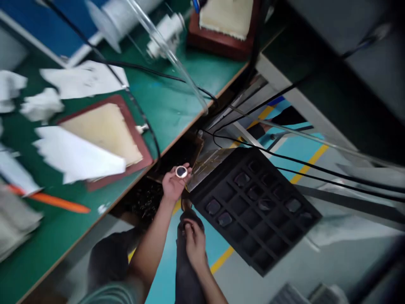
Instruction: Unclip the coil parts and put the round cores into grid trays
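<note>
In the head view my left hand (172, 185) is closed on a small round disc (181, 171) with a copper-coloured rim and a dark middle, held by its edge just off the bench. My right hand (195, 244) is lower, over my dark-trousered leg, its fingers curled; whatever may be inside them is hidden. To the right of both hands a black compartment tray (226, 249) sits tilted in view. Several of its square pockets contain dark, shiny pieces (213, 207), others only show their dark floor.
On the green bench (177, 126) lie a red-framed pad (104, 122), white paper (85, 156), crumpled tissue (42, 103) and an orange stick (60, 202). A second pad (226, 19) stands farther back. Black cables (268, 152) and a clear tube (172, 55) cross the area.
</note>
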`<state>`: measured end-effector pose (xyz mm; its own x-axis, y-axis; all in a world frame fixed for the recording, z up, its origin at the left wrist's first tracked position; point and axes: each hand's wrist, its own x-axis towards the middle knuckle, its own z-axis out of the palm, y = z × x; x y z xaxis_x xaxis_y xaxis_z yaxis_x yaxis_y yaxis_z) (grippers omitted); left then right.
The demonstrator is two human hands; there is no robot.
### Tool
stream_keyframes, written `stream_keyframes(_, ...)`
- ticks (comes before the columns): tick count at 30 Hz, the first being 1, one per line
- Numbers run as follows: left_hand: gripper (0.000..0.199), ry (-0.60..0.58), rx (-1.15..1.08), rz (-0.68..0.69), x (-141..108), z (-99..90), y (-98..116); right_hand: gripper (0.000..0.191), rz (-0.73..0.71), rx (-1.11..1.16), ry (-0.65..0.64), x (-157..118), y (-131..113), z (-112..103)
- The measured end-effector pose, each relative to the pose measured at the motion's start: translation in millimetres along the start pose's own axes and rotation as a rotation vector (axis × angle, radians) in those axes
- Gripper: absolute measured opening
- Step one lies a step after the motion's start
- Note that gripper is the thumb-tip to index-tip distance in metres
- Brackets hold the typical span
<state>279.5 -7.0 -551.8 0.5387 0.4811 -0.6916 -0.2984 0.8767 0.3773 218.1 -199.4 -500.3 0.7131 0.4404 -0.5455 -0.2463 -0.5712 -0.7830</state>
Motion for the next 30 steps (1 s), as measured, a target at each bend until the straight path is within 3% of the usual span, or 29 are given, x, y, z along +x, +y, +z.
stream_keyframes(3, 0.017, -0.066, -0.018, -0.044, -77, 38.2, 27, 0.054, 0.163, 0.121, 0.106, -24, -8, -20)
stream_keyframes(7, 0.022, -0.186, 0.007, -0.059, -156, 73.3, 73, 0.059, 0.182, 0.121, 0.184, -62, -44, -53)
stream_keyframes(10, 0.025, -0.192, 0.051, -0.024, -211, 81.8, 107, 0.057, 0.129, 0.101, 0.159, -78, -100, -75)
stream_keyframes(13, 0.030, -0.128, 0.110, 0.009, -270, 82.4, 138, 0.052, 0.074, 0.136, 0.100, -84, -182, -80)
stream_keyframes(18, 0.031, 0.019, 0.340, 0.108, -366, 81.8, 180, 0.042, -0.078, 0.278, -0.137, -102, -328, -49)
stream_keyframes(21, 0.035, 0.075, 0.475, 0.160, -411, 77.4, 197, 0.036, -0.203, 0.261, -0.222, -115, -384, -25)
stream_keyframes(25, 0.035, 0.121, 0.508, 0.184, -454, 66.6, 208, 0.030, -0.364, 0.172, -0.272, -129, -418, 1)
stream_keyframes(30, 0.032, 0.154, 0.482, 0.184, -481, 56.9, 211, 0.027, -0.676, -0.039, -0.348, -120, -436, 45)
